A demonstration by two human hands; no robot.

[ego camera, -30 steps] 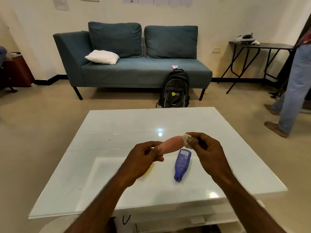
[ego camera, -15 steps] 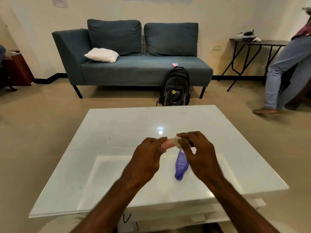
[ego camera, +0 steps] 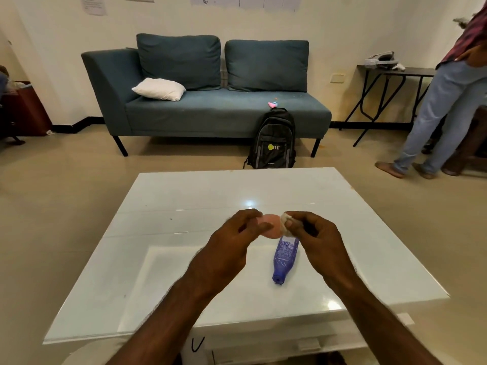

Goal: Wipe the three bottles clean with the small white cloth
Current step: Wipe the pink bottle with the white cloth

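Note:
My left hand grips a pink bottle above the middle of the white table; only its rounded end shows past my fingers. My right hand pinches the small white cloth and holds it against that end. A blue bottle lies flat on the table just below my right hand, its cap pointing toward me. No third bottle is visible.
A teal sofa with a white pillow stands beyond the table, a black backpack leaning against it. A person in jeans stands at the right by a dark side table.
My hands have drawn closer together, so less of the pink bottle shows between them. The cloth has slid along it toward my left hand. The person at the right has shifted.

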